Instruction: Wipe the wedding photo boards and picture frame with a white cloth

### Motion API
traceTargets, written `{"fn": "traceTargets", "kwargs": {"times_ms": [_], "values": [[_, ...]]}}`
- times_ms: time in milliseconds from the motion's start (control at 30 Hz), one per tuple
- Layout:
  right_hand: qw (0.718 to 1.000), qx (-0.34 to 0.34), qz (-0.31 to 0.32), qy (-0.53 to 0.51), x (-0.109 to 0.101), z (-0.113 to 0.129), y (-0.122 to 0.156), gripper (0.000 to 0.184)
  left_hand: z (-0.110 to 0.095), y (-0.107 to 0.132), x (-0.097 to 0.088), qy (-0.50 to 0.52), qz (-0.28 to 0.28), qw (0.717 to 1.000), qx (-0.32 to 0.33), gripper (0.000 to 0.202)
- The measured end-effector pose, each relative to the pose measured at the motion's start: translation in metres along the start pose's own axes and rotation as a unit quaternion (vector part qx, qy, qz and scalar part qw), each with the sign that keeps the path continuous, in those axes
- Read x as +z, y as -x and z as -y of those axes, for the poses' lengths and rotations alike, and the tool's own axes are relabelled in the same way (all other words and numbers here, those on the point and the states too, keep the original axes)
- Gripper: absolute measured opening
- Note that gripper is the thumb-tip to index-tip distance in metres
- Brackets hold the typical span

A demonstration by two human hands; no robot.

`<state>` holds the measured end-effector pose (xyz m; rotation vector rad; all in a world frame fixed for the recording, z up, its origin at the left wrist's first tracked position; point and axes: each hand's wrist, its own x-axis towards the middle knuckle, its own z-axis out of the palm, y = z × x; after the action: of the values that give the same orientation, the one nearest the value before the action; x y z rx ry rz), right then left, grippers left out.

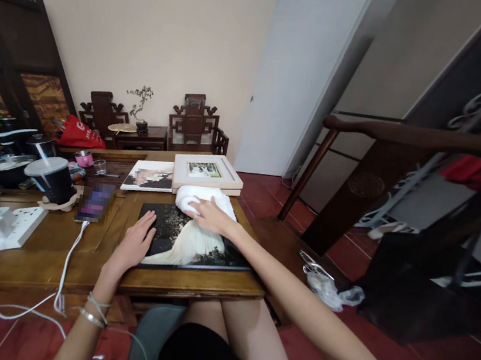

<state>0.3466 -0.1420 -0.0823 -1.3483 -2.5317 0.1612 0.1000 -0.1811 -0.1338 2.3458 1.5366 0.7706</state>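
A glossy photo panel (196,248) with a white gown on a dark leafy background lies flat at the table's front edge. My left hand (138,237) rests on the panel's left edge, fingers stretched out. On the panel's far edge, my right hand (209,214) presses a bunched white cloth (189,194), its fingers bent over the fabric. Part of the picture is hidden under that hand, the cloth and my right forearm. Just behind the cloth sits a pale framed picture (206,171), and left of it lies another photo print (147,176).
Left on the wooden table (96,267) are a phone (94,203) on a charging cable, a lidded cup (50,178) with a straw, and a white power strip (24,228). A wooden chair (350,188) stands at the right, with a plastic bag (326,288) on its seat.
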Motion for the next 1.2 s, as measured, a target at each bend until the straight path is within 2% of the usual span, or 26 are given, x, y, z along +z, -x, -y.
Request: {"fn": "traceTargets", "kwargs": {"times_ms": [100,200,300,400,467,533,633,767,867,933,1000,1100,1200], "values": [[1.0,-0.017,0.002,-0.001,0.001,0.012,0.022,0.038,0.0,0.0,0.0,0.004,-0.003,1.0,-0.002,0.049],[0.998,-0.062,0.013,-0.008,-0.002,0.036,0.065,0.033,0.0,0.0,0.002,0.006,-0.003,1.0,-0.005,0.049],[0.996,-0.073,0.041,-0.025,-0.008,0.06,0.11,0.027,0.0,0.0,0.003,0.004,-0.009,1.0,-0.003,0.049],[0.994,-0.087,0.063,-0.033,-0.014,0.073,0.133,0.025,-0.001,0.0,0.003,0.003,-0.011,1.0,0.005,0.048],[0.993,-0.098,0.065,-0.032,-0.014,0.073,0.131,0.025,-0.002,0.0,0.002,0.002,-0.009,1.0,0.007,0.048],[0.992,-0.107,0.06,-0.029,-0.011,0.066,0.116,0.027,-0.002,0.0,0.001,0.001,-0.005,1.0,0.003,0.049],[0.994,-0.102,0.04,-0.022,-0.002,0.047,0.075,0.031,-0.001,0.0,0.001,0.0,0.001,1.0,0.0,0.05],[0.999,-0.05,0.009,0.005,0.007,0.022,0.013,0.039,0.001,0.0,0.0,0.004,0.007,1.0,0.0,0.05],[1.0,-0.019,0.0,0.016,0.009,0.017,-0.012,0.039,0.003,0.0,0.0,0.006,0.005,1.0,-0.003,0.049],[1.0,-0.015,-0.005,0.016,0.009,0.021,-0.009,0.038,0.003,0.0,0.001,0.006,0.003,1.0,-0.002,0.049],[0.999,-0.033,-0.009,0.014,0.008,0.032,0.008,0.036,0.004,0.0,0.002,0.004,0.003,1.0,-0.002,0.05],[0.996,-0.086,0.005,0.008,0.005,0.055,0.052,0.032,0.002,0.0,0.002,0.004,0.002,1.0,-0.003,0.05],[0.993,-0.109,0.042,0.0,-0.001,0.076,0.096,0.032,-0.001,0.001,0.001,0.002,0.003,1.0,-0.003,0.049]]}}
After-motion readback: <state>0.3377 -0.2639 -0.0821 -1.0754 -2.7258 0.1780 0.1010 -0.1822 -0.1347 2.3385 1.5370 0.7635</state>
